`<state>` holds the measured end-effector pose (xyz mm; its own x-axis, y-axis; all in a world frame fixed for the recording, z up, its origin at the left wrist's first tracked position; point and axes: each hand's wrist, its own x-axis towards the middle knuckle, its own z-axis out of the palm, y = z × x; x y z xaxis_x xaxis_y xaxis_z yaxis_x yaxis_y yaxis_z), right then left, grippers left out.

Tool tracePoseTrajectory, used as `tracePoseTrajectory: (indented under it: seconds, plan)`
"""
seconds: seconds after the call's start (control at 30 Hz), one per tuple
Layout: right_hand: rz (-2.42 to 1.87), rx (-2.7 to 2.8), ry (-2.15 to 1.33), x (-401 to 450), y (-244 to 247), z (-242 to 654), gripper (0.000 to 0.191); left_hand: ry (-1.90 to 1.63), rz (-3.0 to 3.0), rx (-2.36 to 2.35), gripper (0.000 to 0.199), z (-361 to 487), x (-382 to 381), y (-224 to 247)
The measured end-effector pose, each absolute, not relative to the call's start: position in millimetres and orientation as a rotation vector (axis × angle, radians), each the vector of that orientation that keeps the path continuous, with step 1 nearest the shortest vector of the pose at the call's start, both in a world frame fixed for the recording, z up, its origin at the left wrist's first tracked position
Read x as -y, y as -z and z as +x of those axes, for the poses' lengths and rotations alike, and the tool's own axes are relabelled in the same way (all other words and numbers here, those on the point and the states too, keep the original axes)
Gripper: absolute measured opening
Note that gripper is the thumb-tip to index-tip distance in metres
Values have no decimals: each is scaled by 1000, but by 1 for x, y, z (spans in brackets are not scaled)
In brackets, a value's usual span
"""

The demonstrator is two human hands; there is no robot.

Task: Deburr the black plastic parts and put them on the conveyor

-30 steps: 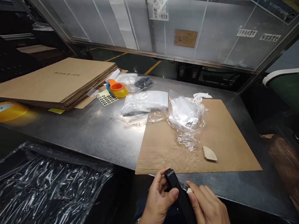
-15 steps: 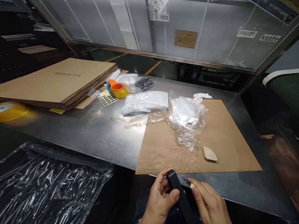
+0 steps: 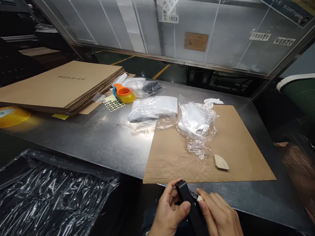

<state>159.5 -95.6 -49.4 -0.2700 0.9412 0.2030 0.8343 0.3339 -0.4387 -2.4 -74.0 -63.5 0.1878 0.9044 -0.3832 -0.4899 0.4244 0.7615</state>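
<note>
My left hand (image 3: 169, 209) is closed around a long black bar-shaped piece (image 3: 188, 201), held tilted in front of the table's near edge. Its index finger rests at the upper end and the thumb presses along the side. Between thumb and fingers, my right hand (image 3: 220, 213) pinches a small blade (image 3: 194, 194) with a pale grip (image 3: 199, 198). The metal tip lies against or very close to the right side of the black piece. Most of the grip is hidden by my fingers, and the lower end of the piece runs out of sight.
A cardboard sheet (image 3: 236, 137) on the metal table (image 3: 105, 141) bears a wedge-shaped pale block (image 3: 221, 162) and plastic-wrapped white packets (image 3: 194, 119). A white glove (image 3: 213, 102), an orange tape dispenser (image 3: 123, 92), stacked cardboard (image 3: 66, 85) and black plastic sheeting (image 3: 56, 196) lie around.
The blade in my right hand has shifted slightly left and down, closer to the black piece. My left hand has barely moved.
</note>
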Motion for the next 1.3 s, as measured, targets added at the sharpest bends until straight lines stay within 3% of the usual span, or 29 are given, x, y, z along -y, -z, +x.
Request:
tracePoseTrajectory:
  seconds: [0.4, 0.8, 1.07, 1.17, 1.3]
  plan:
    - [-1743, 2108, -310, 87, 66, 159, 34, -1039, 546, -930, 65, -1, 74, 54]
    - [-1545, 1321, -1414, 77, 45, 153, 50, -951, 539, -931, 61, -3, 72, 58]
    - [-1236, 1074, -1797, 59, 43, 137, 43, -976, 550, -862, 62, -4, 74, 56]
    - [-1359, 1016, -1739, 57, 56, 137, 41, -979, 562, -866, 66, -6, 74, 55]
    - [-1635, 1332, -1332, 54, 72, 149, 38, -988, 557, -905, 81, -6, 70, 59]
